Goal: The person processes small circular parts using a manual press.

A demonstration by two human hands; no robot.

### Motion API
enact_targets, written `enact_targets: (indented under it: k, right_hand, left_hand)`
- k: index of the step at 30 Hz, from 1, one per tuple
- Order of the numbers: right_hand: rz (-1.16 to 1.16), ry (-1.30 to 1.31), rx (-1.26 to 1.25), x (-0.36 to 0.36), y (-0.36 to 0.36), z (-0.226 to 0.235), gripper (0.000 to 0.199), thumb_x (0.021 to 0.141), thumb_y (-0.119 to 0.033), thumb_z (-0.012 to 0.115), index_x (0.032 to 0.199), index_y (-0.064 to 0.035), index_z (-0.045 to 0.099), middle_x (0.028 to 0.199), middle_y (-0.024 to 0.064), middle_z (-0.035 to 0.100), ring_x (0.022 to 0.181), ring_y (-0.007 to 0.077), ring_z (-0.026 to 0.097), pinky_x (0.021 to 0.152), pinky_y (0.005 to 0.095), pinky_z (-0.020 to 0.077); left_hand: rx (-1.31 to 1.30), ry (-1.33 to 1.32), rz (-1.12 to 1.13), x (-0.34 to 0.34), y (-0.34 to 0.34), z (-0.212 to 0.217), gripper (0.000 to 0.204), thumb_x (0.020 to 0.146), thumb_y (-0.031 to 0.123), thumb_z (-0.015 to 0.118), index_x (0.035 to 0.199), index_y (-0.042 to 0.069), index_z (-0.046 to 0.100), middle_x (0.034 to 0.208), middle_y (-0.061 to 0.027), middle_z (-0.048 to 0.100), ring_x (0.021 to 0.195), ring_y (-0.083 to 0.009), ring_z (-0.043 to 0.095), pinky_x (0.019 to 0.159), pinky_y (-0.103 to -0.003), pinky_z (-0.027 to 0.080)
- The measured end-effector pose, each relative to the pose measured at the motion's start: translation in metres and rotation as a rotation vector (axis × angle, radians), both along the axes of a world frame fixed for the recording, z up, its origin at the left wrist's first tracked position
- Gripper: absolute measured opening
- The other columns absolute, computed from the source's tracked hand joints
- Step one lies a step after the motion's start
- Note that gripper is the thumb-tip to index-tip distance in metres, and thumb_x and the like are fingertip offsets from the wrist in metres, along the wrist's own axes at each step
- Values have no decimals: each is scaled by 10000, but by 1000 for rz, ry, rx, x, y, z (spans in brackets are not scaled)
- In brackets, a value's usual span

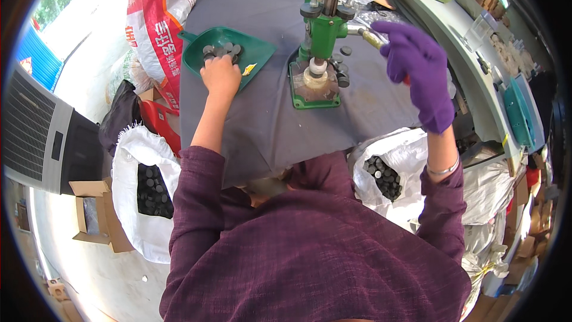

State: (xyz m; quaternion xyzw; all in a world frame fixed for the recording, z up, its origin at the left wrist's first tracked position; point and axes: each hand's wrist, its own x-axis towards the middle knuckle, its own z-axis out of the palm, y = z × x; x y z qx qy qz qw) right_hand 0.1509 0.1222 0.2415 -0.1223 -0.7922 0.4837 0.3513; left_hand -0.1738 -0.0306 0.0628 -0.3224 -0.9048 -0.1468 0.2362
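My bare left hand (221, 77) reaches into a green dustpan (260, 49) on the cloth-covered table. Its fingers bend down onto small dark round discs (236, 49) piled there; the fingertips are partly hidden. In a purple glove, my right hand (419, 68) is at the lever handle (373, 39) of a green hand press (329, 36), closed round it with the forefinger stretched along. Below the press's ram, a white rounded piece (317, 67) sits over a pale round holder on the base. Several dark discs (342, 74) lie beside the base, on its right.
White woven sacks of dark discs stand on both sides, a left sack (126, 167) and a right sack (411, 155). A red-and-white bag (156, 30) leans at the table's left edge. An air cooler (33, 128) stands far left; a long bench (471, 62) runs along the right.
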Motion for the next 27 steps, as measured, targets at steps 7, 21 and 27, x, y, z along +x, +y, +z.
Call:
enact_targets:
  k: [7, 21, 27]
  right_hand:
    - [69, 101, 42, -33, 31, 48, 350, 976, -178, 460, 1210, 31, 613, 582, -18, 430, 565, 77, 472, 729, 267, 504]
    - [46, 143, -63, -44, 34, 62, 288, 954, -141, 465, 1091, 38, 645, 548, 25, 523, 466, 115, 509, 537, 246, 476]
    - [27, 154, -26, -43, 27, 60, 288, 950, -141, 465, 1093, 32, 645, 544, 29, 517, 470, 121, 512, 559, 246, 474]
  left_hand:
    - [-174, 39, 14, 1, 7, -21, 266, 777, 292, 682, 964, 105, 708, 944, -91, 685, 963, -273, 609, 811, -459, 457]
    - [425, -383, -582, 107, 54, -5, 628, 679, 151, 774, 1250, 62, 528, 974, -94, 676, 943, -277, 607, 829, -402, 476]
    - [424, -348, -524, 123, 78, -14, 707, 682, 128, 777, 1303, 52, 448, 973, -73, 682, 1018, -275, 561, 875, -412, 409]
